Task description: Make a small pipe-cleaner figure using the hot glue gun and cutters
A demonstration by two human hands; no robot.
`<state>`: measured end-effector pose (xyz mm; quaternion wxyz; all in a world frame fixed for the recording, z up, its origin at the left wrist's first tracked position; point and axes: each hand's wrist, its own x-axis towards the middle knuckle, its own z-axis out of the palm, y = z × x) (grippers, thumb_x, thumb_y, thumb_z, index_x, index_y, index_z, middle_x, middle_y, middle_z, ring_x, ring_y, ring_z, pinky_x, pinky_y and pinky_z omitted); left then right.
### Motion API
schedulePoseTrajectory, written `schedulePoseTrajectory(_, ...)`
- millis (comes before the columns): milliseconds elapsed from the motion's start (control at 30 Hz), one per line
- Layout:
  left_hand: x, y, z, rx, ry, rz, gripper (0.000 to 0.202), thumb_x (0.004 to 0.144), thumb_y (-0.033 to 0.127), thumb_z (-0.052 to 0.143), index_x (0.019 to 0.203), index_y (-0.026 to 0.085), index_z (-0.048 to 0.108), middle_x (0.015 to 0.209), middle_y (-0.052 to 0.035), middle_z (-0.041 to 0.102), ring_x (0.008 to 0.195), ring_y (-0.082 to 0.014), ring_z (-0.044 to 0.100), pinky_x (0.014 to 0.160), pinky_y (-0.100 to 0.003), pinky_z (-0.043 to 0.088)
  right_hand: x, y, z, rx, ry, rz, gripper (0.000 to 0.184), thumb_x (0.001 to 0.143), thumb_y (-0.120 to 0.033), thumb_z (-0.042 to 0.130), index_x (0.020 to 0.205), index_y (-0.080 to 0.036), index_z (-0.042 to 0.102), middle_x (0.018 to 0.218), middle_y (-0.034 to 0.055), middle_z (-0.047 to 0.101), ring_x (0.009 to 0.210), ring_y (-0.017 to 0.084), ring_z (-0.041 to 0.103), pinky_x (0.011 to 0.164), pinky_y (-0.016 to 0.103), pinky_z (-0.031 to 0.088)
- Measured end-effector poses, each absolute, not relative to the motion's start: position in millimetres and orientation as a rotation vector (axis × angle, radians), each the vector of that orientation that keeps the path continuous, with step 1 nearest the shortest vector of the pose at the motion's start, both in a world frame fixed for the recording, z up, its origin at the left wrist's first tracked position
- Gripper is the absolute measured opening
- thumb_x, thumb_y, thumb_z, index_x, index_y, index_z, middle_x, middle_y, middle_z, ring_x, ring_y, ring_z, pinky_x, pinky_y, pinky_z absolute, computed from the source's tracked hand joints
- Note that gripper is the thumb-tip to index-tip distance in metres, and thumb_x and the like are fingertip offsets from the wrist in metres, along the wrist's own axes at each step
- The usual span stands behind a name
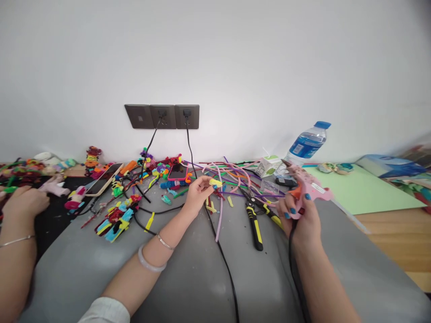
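Observation:
Between the fingertips of my left hand (199, 195) is a small yellow pipe-cleaner piece (215, 183), with a bit of blue beneath it. My right hand (305, 217) is wrapped round the handle of a pink hot glue gun (314, 188), its nozzle pointing up and to the left. A black cord (293, 264) runs down from the handle. Just left of the glue gun, wire strippers (254, 224) with yellow and black grips lie on the grey mat (262, 282). Loose purple and pink pipe cleaners (219, 220) lie near my left hand.
Colourful pipe-cleaner figures (116, 217) and a phone (106, 179) lie to the left, near another person's hand (25, 204). A power cord (224, 260) crosses the mat from the wall sockets (161, 116). Behind stand a drink carton (269, 166) and a water bottle (308, 143), beside green paper (367, 188).

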<state>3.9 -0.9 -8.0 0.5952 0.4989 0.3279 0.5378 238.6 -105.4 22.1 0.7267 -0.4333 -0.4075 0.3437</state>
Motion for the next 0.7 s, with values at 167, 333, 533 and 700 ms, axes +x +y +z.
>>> schedulePoseTrajectory(167,3.8,-1.0,-8.0,1.164,0.757,1.241,0.030,0.064,0.027,0.078,0.091,0.020,0.065,0.093,-0.0039,0.068,0.089,-0.0176,0.062,0.083,-0.031,0.049,275.5,-151.2,9.9,-1.023,-0.562,0.748,0.019,0.080,-0.028,0.063,0.073,-0.022,0.046,0.063,-0.0053,0.034,0.046,0.007,0.031,0.038,0.027,0.028)
schedulePoseTrajectory(333,3.8,-2.2,-6.4,1.174,0.751,1.238,0.028,0.066,0.026,0.077,0.090,0.019,0.065,0.094,-0.0038,0.068,0.090,-0.0171,0.062,0.082,-0.029,0.049,300.5,-187.2,-9.5,-1.119,-0.341,0.713,0.008,0.071,-0.020,0.060,0.072,-0.024,0.054,0.066,-0.0007,0.043,0.049,0.011,0.042,0.038,0.030,0.035)
schedulePoseTrajectory(533,1.9,0.4,-7.1,1.177,0.775,1.241,0.029,0.065,0.028,0.077,0.091,0.019,0.065,0.093,-0.0040,0.068,0.091,-0.0178,0.063,0.083,-0.030,0.049,299.0,-189.3,4.2,-1.157,-0.012,0.872,0.019,0.074,-0.028,0.056,0.088,-0.023,0.068,0.083,0.0092,0.064,0.058,0.015,0.061,0.045,0.029,0.054)
schedulePoseTrajectory(700,0.2,3.3,-8.3,1.174,0.785,1.275,0.029,0.064,0.028,0.077,0.089,0.019,0.065,0.088,-0.0030,0.068,0.086,-0.0167,0.063,0.083,-0.030,0.049,258.5,-222.9,52.0,-1.341,-0.141,0.915,0.020,0.073,-0.035,0.064,0.084,-0.021,0.073,0.102,0.0161,0.073,0.079,0.027,0.073,0.055,0.036,0.065)
